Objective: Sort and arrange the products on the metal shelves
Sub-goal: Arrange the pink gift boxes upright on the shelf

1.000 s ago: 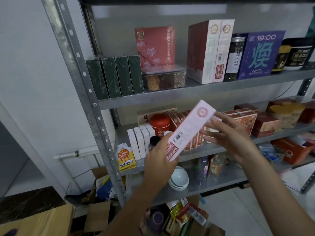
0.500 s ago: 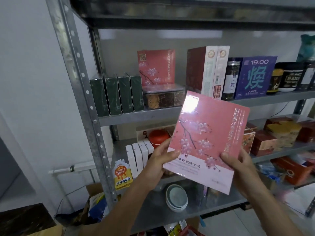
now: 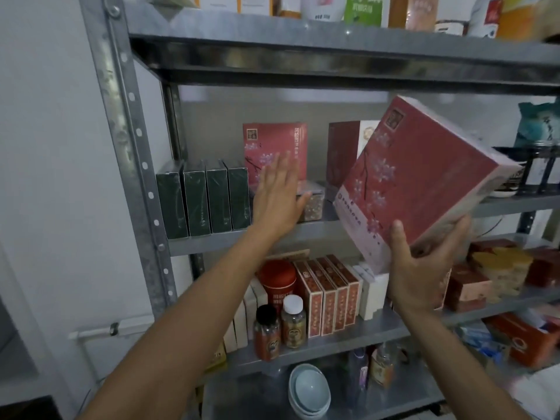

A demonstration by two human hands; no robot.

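The right hand [image 3: 421, 269] grips the lower edge of a flat red cardboard box printed with pale blossoms [image 3: 424, 180], holding it tilted in the air in front of the grey metal shelves [image 3: 333, 228], thumb on its face and fingers behind. The left hand [image 3: 277, 192] is spread flat and holds nothing (its image is blurred), reaching over the middle shelf in front of a matching red blossom box [image 3: 274, 147] that stands upright at the back. Just left of that hand, four dark green boxes [image 3: 203, 198] stand side by side.
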